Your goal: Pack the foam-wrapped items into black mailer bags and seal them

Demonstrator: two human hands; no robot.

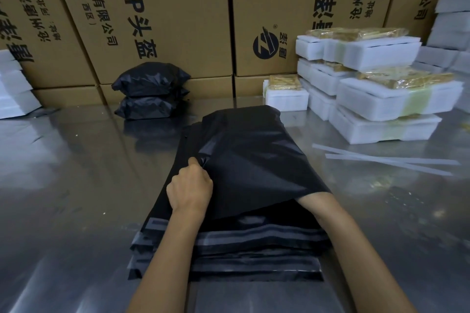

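- Nearest me: the stack of flat black mailer bags at the worktop's front edge, grey seal strips facing the person, both forearms lying over it.
- Left hand: grip pinching the edge of the top bag, fingers curled round the film, lifting one layer off the one below.
- Right hand: gone inside that bag past the wrist, only the forearm shows. Can't tell whether its grip is spread or closed.
- Step in hand, as I read it: opening the mouth before loading. To do it well, hold the pinch on a single layer only, spread the inner hand wide to balloon the bag, keep the seal strip clear of creases.
- Top bag: thin, glossy, limp, billowed up over the arm. It will slip and cling, so a firm pinch matters.
- Foam-wrapped items: white blocks stacked far right, some with yellowish clear packets on top, well apart from the bag.
- Two filled black mailers stacked against the cardboard cartons at the back.
- Peeled liner strips lie on the worktop to the right.
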